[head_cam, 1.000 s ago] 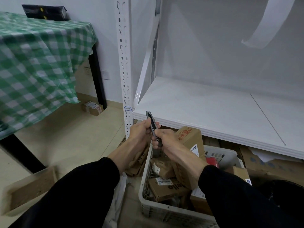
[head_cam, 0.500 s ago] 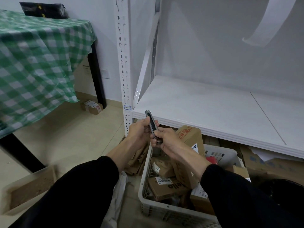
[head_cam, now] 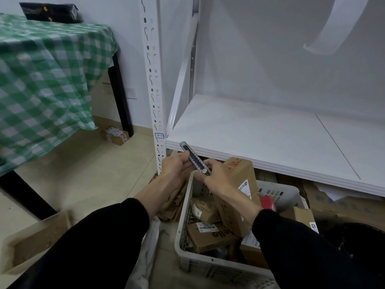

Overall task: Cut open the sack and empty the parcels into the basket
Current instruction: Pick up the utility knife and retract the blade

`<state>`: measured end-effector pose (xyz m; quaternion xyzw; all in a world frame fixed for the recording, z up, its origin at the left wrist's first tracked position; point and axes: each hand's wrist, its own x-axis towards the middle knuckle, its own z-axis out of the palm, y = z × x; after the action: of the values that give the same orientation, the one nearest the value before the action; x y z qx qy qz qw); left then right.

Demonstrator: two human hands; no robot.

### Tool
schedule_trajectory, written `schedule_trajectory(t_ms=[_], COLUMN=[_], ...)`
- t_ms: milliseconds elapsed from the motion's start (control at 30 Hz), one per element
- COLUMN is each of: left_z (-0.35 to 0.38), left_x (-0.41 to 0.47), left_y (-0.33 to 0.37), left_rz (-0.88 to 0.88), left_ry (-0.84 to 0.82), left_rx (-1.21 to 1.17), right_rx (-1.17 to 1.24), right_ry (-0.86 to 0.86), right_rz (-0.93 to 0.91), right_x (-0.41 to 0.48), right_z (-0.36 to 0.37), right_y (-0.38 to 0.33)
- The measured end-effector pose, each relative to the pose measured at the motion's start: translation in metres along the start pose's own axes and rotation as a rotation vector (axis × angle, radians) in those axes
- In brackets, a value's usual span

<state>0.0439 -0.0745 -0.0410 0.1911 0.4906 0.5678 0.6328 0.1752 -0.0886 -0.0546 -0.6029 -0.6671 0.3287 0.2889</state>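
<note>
Over the basket (head_cam: 210,262) heaped with parcels (head_cam: 210,234), the left hand (head_cam: 177,165) and right hand (head_cam: 214,176) both grip a utility knife (head_cam: 194,158), seemingly setting its blade; next comes careful work on the limp sack (head_cam: 148,247) alongside.

Beige tiled floor (head_cam: 87,180) carries a grey basket (head_cam: 210,266) at lower centre, a small box (head_cam: 115,136) by the wall at centre left and a wooden crate (head_cam: 35,240) at lower left. At upper left, a cloth-draped bench (head_cam: 119,97) bears a black packet (head_cam: 51,15).
</note>
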Motion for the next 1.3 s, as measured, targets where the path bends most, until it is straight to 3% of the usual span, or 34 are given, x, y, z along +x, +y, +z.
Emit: schedule_trajectory(t_ms=[133,200,267,333,433,533,700,867,1300], left_z=[0.005,-0.001,-0.01,-0.018,-0.024,-0.008,0.044,0.091,0.169], left_x=[0.0,0.008,0.012,0.016,0.03,0.031,0.026,0.049,0.154], left_y=[-0.006,-0.011,-0.018,-0.026,-0.03,-0.011,0.017,0.019,-0.014], left_rz=[0.09,0.375,0.817,1.187,1.391,1.379,1.177,1.135,0.994], left_ry=[0.111,0.285,0.341,0.165,-0.15,-0.391,-0.712,-0.666,-0.656], left_rx=[0.139,0.565,0.98,1.383,1.796,1.957,2.144,2.12,2.097], right_rx=[-0.075,-0.071,-0.147,-0.217,-0.276,-0.337,-0.549,-0.564,-0.443], right_ry=[-0.005,-0.078,-0.14,-0.171,-0.202,-0.233,-0.236,-0.11,0.119], right_rz=[-0.04,-0.009,0.011,0.001,-0.01,-0.033,-0.086,-0.146,-0.013], right_x=[0.003,0.004,0.004,0.003,0.0,0.001,0.016,0.039,0.135], right_z=[-0.004,-0.008,-0.012,-0.015,-0.025,-0.044,-0.084,-0.128,-0.156], right_y=[0.001,0.004,0.009,0.014,0.018,0.02,0.025,0.034,0.105])
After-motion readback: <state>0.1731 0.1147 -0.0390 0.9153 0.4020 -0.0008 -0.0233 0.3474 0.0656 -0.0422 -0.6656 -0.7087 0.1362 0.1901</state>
